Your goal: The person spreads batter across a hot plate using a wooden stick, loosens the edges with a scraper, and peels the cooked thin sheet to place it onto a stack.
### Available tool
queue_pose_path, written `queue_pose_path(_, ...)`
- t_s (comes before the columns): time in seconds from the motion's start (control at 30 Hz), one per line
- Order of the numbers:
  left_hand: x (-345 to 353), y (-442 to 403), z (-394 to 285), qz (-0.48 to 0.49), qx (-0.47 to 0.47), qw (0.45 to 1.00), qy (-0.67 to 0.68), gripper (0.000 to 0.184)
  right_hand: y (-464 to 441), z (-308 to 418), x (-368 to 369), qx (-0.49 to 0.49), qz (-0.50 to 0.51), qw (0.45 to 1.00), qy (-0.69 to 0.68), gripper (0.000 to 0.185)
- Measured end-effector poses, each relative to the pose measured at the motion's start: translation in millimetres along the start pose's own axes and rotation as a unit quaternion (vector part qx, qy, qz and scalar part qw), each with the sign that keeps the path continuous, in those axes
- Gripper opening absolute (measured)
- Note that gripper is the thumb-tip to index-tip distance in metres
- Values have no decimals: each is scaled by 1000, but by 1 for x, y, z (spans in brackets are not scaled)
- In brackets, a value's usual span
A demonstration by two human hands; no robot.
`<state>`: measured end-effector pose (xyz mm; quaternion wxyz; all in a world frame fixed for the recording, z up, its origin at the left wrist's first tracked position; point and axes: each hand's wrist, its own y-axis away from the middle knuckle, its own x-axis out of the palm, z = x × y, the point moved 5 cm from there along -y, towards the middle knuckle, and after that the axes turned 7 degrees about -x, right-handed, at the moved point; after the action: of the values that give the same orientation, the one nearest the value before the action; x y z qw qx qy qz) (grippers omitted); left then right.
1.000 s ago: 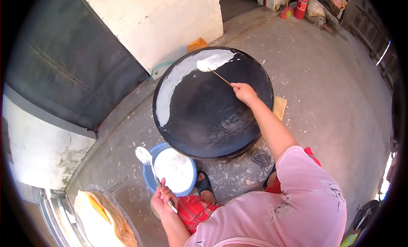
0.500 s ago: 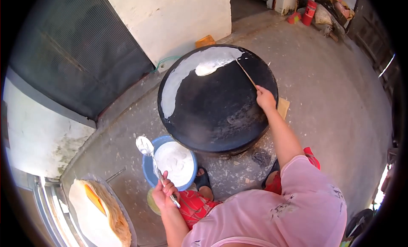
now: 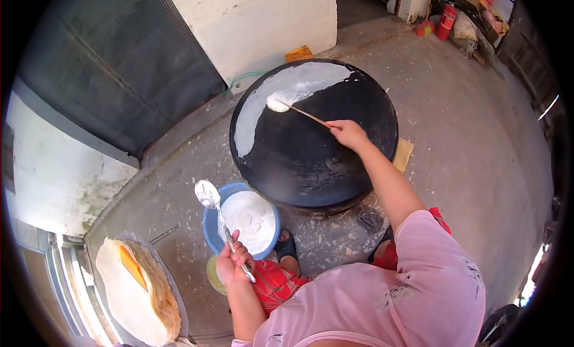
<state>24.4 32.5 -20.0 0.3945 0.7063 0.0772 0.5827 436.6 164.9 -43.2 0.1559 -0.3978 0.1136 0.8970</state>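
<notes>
A large round black griddle (image 3: 317, 161) stands in front of me. Along its far and left rim lies a curved band of pale batter (image 3: 248, 117), with a thicker white lump at its inner edge. My right hand (image 3: 348, 134) is closed round the handle of a thin wooden spreader (image 3: 310, 115), whose far end touches that lump. My left hand (image 3: 234, 262) grips a large metal spoon (image 3: 224, 224), its bowl up and smeared with white. Just beyond the spoon sits a blue basin (image 3: 210, 230) holding white batter (image 3: 251, 221).
At lower left a stack of thin flatbreads (image 3: 128, 299) rests on a round tray, with an orange piece on top. Speckled concrete floor (image 3: 466, 156) surrounds the griddle. A red fire extinguisher (image 3: 446, 22) stands at the far right, and a yellow block (image 3: 299, 53) lies behind the griddle.
My right hand has swung the spreader leftward, from the batter's right end to the white lump. The lump sits slightly further left. My left hand still holds the spoon above the basin's edge.
</notes>
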Motion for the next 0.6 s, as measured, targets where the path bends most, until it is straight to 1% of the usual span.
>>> queue_pose_path(0.03, -1, 0, -1, 0, 0, 1000, 1, 33, 5, -3, -11, 8, 9, 1000, -8, 27)
queue_pose_path(0.1, -3, -1, -3, 7, -1, 1000, -6, 34, 4, -29, -20, 77, -114, 990, -27, 27)
queue_pose_path(0.17, -3, -1, -1, 6, -3, 1000, -6, 34, -7, -41, -1, 77, -108, 990, -53, 26)
queue_pose_path(0.23, 0, -2, 0, 4, -5, 1000, -9, 34, -11, -12, 27, -37, -23, 998, -47, 26)
queue_pose_path(0.27, 1, -2, 1, 6, -10, 1000, -7, 34, -6, -6, 26, -36, -21, 998, -48, 26)
queue_pose_path(0.33, 2, -1, 2, 7, -13, 1000, -4, 34, 12, 18, 15, -36, 70, 997, 12, 27)
queue_pose_path(0.37, 2, 0, 2, 8, -18, 1000, -9, 33, -1, -6, 26, -90, 91, 992, -19, 27)
queue_pose_path(0.43, 4, 0, 2, 9, -22, 1000, -9, 33, 28, 7, -18, -15, 52, 998, -12, 27)
queue_pose_path(0.47, 3, -1, 2, 5, -9, 1000, -18, 33, 25, -9, -15, 27, -18, 999, -20, 27)
queue_pose_path(0.5, 1, 0, 1, -2, 3, 1000, -28, 33, 19, -20, 2, 27, -15, 999, -18, 27)
queue_pose_path(0.53, -2, 1, 1, -5, 4, 1000, -28, 33, 11, -25, 20, -4, -25, 999, -47, 27)
queue_pose_path(0.57, -2, -1, -1, 1, 0, 1000, -23, 33, 11, -12, 22, -38, -37, 996, -76, 27)
queue_pose_path(0.6, 0, -2, -1, 8, -4, 1000, -17, 34, 15, 2, 33, -41, 4, 999, -32, 28)
